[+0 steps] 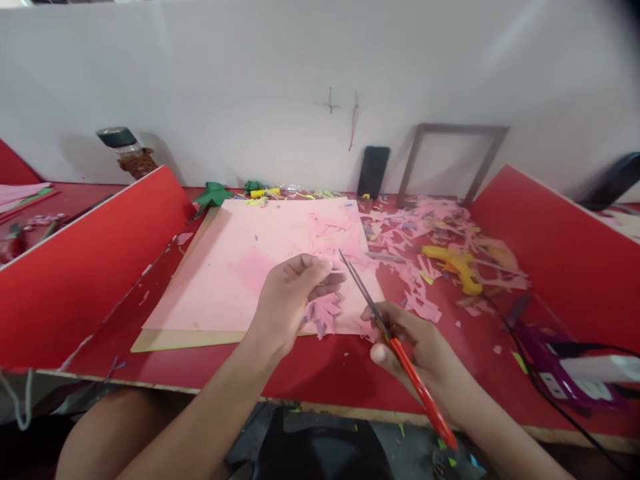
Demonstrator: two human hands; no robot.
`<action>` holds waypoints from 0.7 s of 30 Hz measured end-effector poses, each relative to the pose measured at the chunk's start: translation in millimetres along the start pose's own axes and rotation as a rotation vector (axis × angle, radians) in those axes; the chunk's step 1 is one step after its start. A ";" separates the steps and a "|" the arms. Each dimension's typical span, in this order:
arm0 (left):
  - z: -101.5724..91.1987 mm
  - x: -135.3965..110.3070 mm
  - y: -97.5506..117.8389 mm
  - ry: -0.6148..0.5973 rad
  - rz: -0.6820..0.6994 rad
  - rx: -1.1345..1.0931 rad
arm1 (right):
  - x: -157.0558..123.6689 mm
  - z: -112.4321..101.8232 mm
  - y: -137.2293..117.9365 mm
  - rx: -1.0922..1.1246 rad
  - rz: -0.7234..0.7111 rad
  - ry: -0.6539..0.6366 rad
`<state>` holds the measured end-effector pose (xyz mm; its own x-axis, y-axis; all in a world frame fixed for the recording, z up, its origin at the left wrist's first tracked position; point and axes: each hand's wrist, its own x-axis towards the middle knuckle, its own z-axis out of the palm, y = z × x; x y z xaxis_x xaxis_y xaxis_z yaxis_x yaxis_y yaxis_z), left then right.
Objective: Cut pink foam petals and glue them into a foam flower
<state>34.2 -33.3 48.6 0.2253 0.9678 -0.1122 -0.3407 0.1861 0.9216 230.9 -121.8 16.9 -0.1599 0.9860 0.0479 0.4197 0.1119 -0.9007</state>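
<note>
My left hand [295,290] is over the right part of a large pale pink sheet [200,293], its thumb and forefinger pinched together. What the pinch holds, if anything, is too small to make out. Just below those fingers shows a pink cut-paper piece with pointed petals [323,313]; I cannot tell whether it hangs from the hand or lies on the sheet. My right hand [413,340] is closed around red-handled scissors [410,370], seen nearly edge-on. Their thin blades point up and left, the tips close to my left fingertips.
Pink paper scraps [420,300] litter the right side, around a yellow glue gun [457,267] with a dark cord. A purple device [555,373] sits at the right front. Red dividers [100,267] flank the space. A phone [374,172] and a frame [453,128] lean against the back wall.
</note>
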 end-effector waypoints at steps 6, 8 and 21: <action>3.6 -4.1 -3.5 0.002 -0.036 0.031 | 7.6 4.4 -9.0 0.038 0.088 0.034; 4.5 -5.3 -4.1 -0.003 -0.060 0.029 | 7.0 3.5 -9.1 -0.001 0.061 0.036; 4.5 -7.8 0.0 -0.042 -0.111 0.034 | 5.0 2.4 -7.6 -0.120 0.011 0.083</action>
<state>36.5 -41.6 51.2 0.2985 0.9334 -0.1990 -0.2807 0.2852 0.9165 224.7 -118.0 23.0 -0.0829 0.9935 0.0785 0.5259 0.1105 -0.8433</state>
